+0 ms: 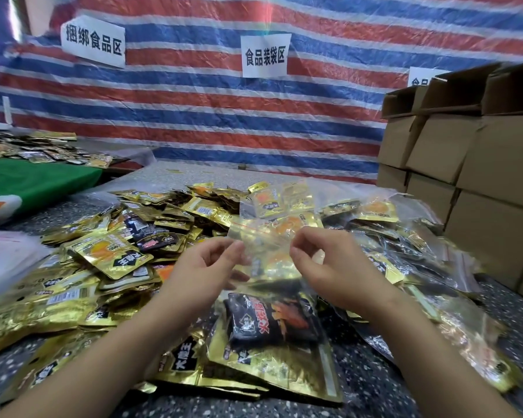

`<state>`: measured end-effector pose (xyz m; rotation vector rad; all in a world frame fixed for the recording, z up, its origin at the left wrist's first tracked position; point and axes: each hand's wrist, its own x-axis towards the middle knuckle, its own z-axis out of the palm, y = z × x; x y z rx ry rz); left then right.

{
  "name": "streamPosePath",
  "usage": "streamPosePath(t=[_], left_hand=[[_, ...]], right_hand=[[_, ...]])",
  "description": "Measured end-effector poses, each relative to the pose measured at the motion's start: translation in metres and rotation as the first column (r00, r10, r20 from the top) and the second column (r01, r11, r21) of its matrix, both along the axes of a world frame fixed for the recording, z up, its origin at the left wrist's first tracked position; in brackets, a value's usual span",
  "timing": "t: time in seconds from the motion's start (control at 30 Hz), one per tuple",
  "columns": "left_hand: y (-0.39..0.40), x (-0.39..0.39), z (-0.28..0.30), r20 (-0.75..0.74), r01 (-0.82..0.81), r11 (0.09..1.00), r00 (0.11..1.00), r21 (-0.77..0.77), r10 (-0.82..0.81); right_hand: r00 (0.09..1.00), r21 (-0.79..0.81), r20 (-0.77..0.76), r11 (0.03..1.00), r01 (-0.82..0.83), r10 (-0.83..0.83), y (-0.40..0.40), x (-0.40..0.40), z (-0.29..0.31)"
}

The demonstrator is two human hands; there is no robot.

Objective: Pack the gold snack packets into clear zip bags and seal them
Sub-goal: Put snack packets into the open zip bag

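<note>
Presently:
- Gold snack packets (109, 257): loose heap, tabletop (375, 384) left and centre, within reach for packing.
- Left hand (206, 267): grip pinching the bag's left edge.
- Clear zip bag (269, 251): held mid-air between hands, red-lined top, gold packets inside; apparently being sealed.
- Right hand (323, 260): grip pinching the right edge.

Two bare forearms came into view from the lower edge, uncovered from the bottom of the frame up to the wrists, with no sleeve showing. The left hand (207, 263) and the right hand (326, 260) were gloveless, with short, plain, unpainted nails. Both wrists and all visible fingers were unadorned. Nothing more of the person showed.
</note>
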<state>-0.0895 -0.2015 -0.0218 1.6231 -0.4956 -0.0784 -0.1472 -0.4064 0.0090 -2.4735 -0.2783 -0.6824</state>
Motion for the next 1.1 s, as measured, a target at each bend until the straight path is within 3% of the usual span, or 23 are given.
streamPosePath(t=[0.2, 0.33, 0.43, 0.57, 0.67, 1.1], left_hand=[[0.002, 0.003, 0.001, 0.153, -0.044, 0.997, 0.987, -0.065, 0.054], [0.002, 0.002, 0.001, 0.176, -0.048, 0.995, 0.982, -0.090, 0.064], [0.001, 0.002, 0.002, 0.194, -0.049, 0.995, 0.979, -0.088, 0.065], [0.000, 0.000, 0.002, 0.221, -0.048, 0.994, 0.973, -0.102, 0.069], [0.002, -0.001, 0.004, 0.245, -0.062, 0.991, 0.966, -0.119, 0.089], [0.002, 0.004, 0.001, 0.389, -0.152, 0.988, 0.909, -0.027, 0.150]], right_hand=[[0.999, 0.056, 0.042, 0.998, -0.010, 0.007, 0.013, -0.002, 0.006], [1.000, 0.101, 0.014, 0.995, -0.001, 0.000, 0.013, 0.001, 0.012], [0.999, 0.041, 0.047, 0.999, 0.013, -0.015, 0.018, 0.006, 0.018], [0.990, -0.060, -0.117, 0.994, -0.088, 0.081, 0.036, 0.020, 0.034], [0.981, -0.115, -0.153, 0.984, -0.135, 0.116, 0.049, 0.026, 0.046], [0.954, -0.220, -0.271, 0.957, -0.191, 0.128, 0.053, 0.035, 0.052]])
